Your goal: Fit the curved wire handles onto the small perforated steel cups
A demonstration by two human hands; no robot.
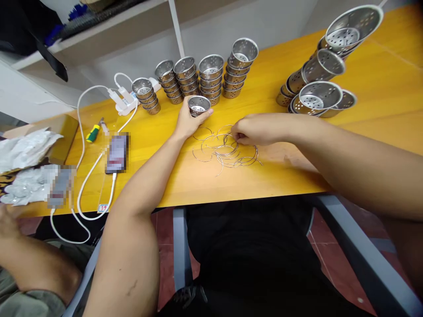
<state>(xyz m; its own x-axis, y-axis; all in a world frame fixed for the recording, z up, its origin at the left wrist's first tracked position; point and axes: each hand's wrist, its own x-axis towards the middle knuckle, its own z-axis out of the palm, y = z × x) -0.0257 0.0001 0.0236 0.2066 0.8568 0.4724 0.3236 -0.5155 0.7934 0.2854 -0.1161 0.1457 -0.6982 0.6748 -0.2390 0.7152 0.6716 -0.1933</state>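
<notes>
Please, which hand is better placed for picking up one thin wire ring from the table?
Probably the right hand: its fingertips are at the wire rings, whereas the left hand holds a metal cup.

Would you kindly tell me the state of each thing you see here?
Held cup: mouth up
Left hand: around held cup
Wire rings: loose, overlapping
Right hand: curled at rings
Cup stacks: nested, mouths up
Power strip: plugs inserted
Phones: cables attached
Green-handled tool: lying down

I hold metal cup (198,105) in left hand (186,119), right hand (253,129) at wire rings (226,153) near table's (185,185) front edge.
</notes>
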